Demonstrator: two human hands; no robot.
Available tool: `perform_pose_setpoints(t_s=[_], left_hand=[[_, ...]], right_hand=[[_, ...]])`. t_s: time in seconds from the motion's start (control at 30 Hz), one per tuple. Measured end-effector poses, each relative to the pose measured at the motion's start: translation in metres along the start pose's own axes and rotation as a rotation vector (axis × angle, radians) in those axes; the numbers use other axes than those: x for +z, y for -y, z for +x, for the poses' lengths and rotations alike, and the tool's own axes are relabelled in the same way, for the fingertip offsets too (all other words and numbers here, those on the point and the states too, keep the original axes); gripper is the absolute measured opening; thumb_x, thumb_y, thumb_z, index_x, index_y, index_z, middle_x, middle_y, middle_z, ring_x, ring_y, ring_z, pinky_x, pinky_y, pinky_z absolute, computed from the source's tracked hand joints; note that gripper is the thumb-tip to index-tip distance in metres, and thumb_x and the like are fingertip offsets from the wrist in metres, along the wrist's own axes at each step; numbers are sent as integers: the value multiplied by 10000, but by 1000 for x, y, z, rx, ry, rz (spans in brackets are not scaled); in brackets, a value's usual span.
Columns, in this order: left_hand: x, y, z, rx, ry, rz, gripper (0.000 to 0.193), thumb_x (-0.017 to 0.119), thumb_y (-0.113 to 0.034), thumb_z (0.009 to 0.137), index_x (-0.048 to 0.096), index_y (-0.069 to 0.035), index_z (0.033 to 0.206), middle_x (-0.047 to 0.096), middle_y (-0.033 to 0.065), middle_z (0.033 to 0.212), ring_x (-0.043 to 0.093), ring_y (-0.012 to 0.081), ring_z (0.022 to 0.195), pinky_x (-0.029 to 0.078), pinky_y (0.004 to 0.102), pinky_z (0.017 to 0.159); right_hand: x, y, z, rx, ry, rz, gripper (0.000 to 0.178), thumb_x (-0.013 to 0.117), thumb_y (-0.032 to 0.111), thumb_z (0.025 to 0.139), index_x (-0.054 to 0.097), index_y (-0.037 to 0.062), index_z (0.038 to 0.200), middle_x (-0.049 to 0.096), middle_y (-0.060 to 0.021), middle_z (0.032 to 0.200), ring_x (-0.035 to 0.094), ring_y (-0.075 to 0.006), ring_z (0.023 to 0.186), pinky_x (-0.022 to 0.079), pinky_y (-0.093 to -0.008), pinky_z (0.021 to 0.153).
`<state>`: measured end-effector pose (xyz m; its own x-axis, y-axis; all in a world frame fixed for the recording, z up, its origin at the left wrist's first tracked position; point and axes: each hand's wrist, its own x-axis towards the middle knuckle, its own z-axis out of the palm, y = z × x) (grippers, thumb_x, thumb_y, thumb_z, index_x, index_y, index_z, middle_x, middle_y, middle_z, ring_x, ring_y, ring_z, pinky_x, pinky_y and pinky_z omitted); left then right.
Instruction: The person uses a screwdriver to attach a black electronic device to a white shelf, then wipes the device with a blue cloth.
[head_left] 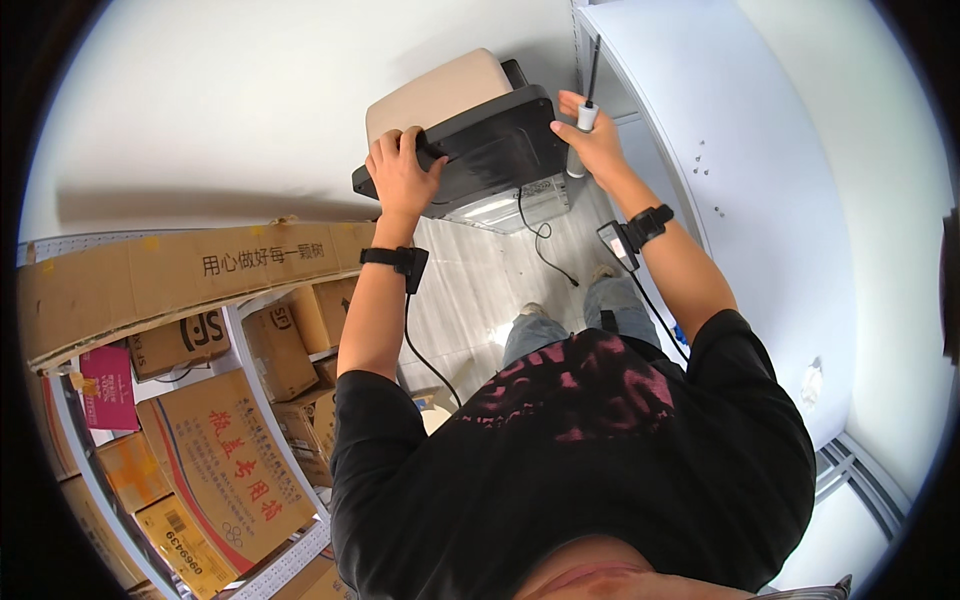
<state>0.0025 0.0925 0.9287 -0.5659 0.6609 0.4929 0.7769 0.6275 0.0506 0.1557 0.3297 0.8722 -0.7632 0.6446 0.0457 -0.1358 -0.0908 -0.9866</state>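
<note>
My left hand is closed over the near edge of a bulky appliance, fingers on top and thumb against its black side. The appliance has a beige rounded cover and a black base panel, and it is tilted so the panel faces me. In my right hand is a screwdriver with a pale handle and a dark shaft pointing up. The thumb of that hand is at the panel's right corner. A black cable hangs from the appliance to the floor. What kind of appliance it is, I cannot tell.
On the white tabletop to the right lie several small screws. A transparent box is below the appliance. At left stands a shelf rack packed with cardboard boxes. A white wall rises behind.
</note>
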Motion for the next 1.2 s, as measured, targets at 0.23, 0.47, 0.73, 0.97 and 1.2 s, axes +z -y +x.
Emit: perform_pose_setpoints(t_s=[0.23,0.47,0.73,0.97,1.2], left_hand=[[-1,0,-5,-6,10,0,625,841,-241,621,549,-134,1163,503,85,1095,456,298,1067,343,431,909],[0,-2,-6,-15,10,9,665,838,-245,626,528,-125,1202,494,108,1145,438,321,1113,316,457,945],[-22,-48,13,206,-179,-247,498,786,-222,701,582,-86,1133,509,141,1193,458,351,1117,343,473,932],[17,-183,38,456,109,-865,141,723,-11,742,660,-21,867,639,108,844,606,258,753,491,326,650],[86,-292,30,334,467,-923,229,744,-99,744,668,-32,949,627,96,869,606,247,738,499,353,654]], right_hand=[[-25,41,-24,192,-48,223,318,648,103,874,531,-65,1117,615,-151,981,673,-233,861,561,-314,751],[-63,82,-43,209,-103,155,257,657,170,878,568,-25,1020,597,-83,784,627,-172,661,511,-288,600],[-155,123,-98,258,-164,17,379,586,61,790,440,-34,1127,573,-101,843,567,-161,652,459,-285,611],[-225,137,-174,318,-324,-148,444,573,8,779,444,-14,1203,594,-87,916,585,-156,790,474,-286,736],[-252,117,-229,367,-337,-161,410,610,47,835,509,-4,1229,636,-82,987,605,-139,787,479,-269,725]])
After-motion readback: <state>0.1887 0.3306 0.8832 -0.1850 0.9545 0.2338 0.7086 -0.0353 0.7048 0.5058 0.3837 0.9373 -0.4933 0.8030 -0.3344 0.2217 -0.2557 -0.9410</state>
